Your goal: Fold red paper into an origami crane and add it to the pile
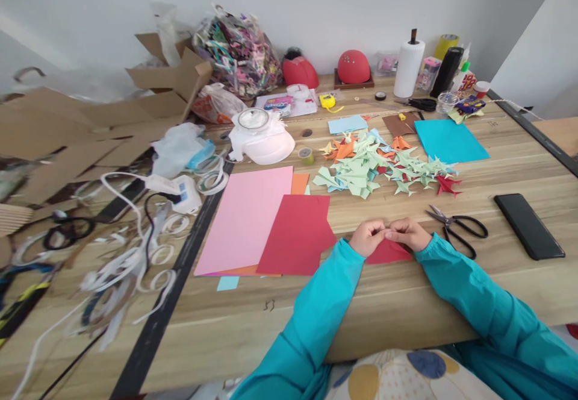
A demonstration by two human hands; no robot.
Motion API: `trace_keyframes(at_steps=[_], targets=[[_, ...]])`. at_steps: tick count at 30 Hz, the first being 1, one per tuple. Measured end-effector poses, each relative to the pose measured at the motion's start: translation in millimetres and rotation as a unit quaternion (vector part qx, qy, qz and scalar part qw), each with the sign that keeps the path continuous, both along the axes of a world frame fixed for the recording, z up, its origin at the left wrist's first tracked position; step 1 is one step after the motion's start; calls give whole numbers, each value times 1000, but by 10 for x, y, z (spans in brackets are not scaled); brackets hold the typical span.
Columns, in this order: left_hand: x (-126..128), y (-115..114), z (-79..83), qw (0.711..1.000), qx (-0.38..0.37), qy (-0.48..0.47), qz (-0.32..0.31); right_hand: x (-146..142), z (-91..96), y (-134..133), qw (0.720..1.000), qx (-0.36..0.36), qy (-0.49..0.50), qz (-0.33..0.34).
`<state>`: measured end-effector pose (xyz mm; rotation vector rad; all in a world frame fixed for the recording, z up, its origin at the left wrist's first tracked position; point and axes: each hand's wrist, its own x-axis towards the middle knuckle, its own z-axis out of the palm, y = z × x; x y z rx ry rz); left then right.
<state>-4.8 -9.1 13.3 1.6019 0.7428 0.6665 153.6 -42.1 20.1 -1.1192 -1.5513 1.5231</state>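
Both hands meet over the table, fingertips touching, at the top edge of a small piece of red paper (388,253). My left hand (368,237) is closed in a pinch on the paper. Closed on the same edge, my right hand (410,235) presses thumb and fingers together. The paper hangs or lies below them; part of it is hidden by the fingers. To the left lie larger red sheets (295,237) over a pink sheet (253,213). Black-handled scissors (456,228) rest open beside my right hand. Beyond the hands spreads a pile of folded paper shapes (365,165), mostly pale green.
A black phone (528,225) lies at the right. Behind are a blue sheet stack (451,141), a thread spool (306,156) and a yellow tape measure (329,102). Cables, a white power strip (185,195) and cardboard boxes (167,96) crowd the left.
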Motion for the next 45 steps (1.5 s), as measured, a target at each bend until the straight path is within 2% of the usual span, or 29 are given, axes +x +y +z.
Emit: trace_keyframes(at_steps=[6,16,24,32,36,41,45], targets=[[10,-13,-5,1000,8,-14,0,-14,27,-7,1000,6,-5,0],[23,-2,5,997,-50,-48,37,-5,-80,-7,998,-3,18,-58],[8,-3,-9,999,-17,-35,20,-30,-48,-4,998,65,-18,-18],[13,-13,-37,999,-5,-34,30,-27,-30,-10,995,83,-42,-19],[10,-1,-20,998,-27,-52,31,-29,-37,-9,996,71,-41,-27],[11,11,1,995,-62,-60,50,-11,-76,-8,996,30,-44,-76],[20,7,5,994,-59,-51,82,-11,-61,-3,999,28,-20,-19]])
